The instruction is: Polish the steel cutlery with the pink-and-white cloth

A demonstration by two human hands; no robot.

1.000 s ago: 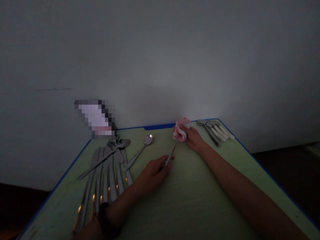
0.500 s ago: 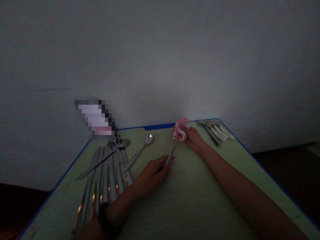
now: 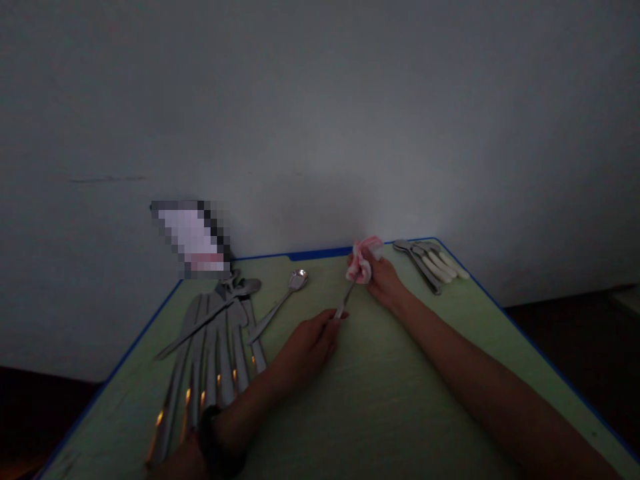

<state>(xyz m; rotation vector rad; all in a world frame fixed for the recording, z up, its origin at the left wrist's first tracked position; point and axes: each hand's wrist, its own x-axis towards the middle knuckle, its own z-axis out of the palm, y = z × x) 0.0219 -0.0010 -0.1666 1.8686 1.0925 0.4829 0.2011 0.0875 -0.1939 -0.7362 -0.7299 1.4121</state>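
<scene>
My left hand [image 3: 311, 340] is closed on the handle end of a slim metal utensil [image 3: 345, 303] that slants up and to the right over the green table [image 3: 380, 400]. Its far end is hidden inside a pink and white cloth [image 3: 363, 263]. My right hand [image 3: 383, 280] is closed round that cloth, wrapping it over the utensil's tip near the table's far edge.
A row of several long metal knives and spoons [image 3: 215, 347] lies at the left. A single spoon [image 3: 283, 300] lies beside them. Several white-handled utensils [image 3: 433, 261] lie at the far right corner. A blurred-out object [image 3: 193, 237] stands at the back left against the wall.
Both hands have shifted slightly; the left hand has slid a little up and right along the utensil, and the cloth has turned a bit in the right hand.
</scene>
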